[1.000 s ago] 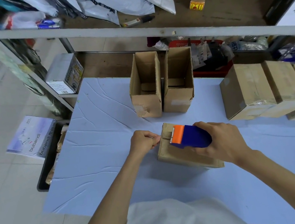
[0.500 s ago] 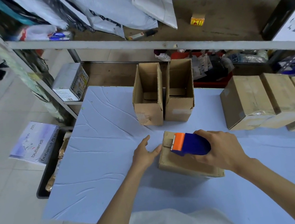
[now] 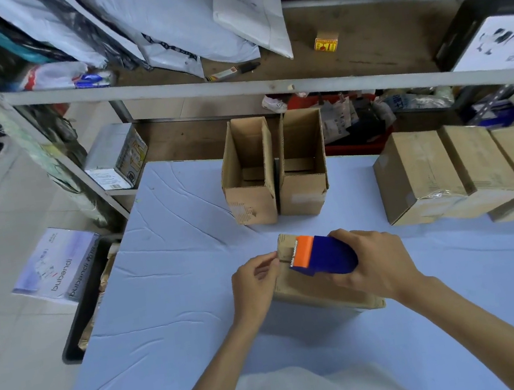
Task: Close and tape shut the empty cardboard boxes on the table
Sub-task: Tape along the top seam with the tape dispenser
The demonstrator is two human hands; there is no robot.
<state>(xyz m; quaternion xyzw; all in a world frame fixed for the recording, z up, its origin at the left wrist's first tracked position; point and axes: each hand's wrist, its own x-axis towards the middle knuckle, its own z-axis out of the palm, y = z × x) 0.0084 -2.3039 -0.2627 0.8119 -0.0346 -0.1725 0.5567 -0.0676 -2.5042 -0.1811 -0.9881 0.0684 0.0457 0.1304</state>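
**One box under the tape, two open ones waiting**

Judging by what sits on the table [image 3: 177,269], the job is partly done. A row of closed boxes [image 3: 421,171] sits well out past the right hand [image 3: 377,264], with tape glinting on the nearest one. Beyond both hands, the left open box [image 3: 249,179] and the right open box [image 3: 302,169] stand upright and touching, tops unfolded; both are left to do.

The flat box [image 3: 313,295] lies directly beneath the hands, flaps down. The right hand grips the tape dispenser [image 3: 325,259], whose orange head rests at the box's end nearer the left hand [image 3: 253,279]. That hand's fingers are curled, thumb against forefinger at the box's edge. Whether a tape end sits between them cannot be told. This box's taping looks barely begun.
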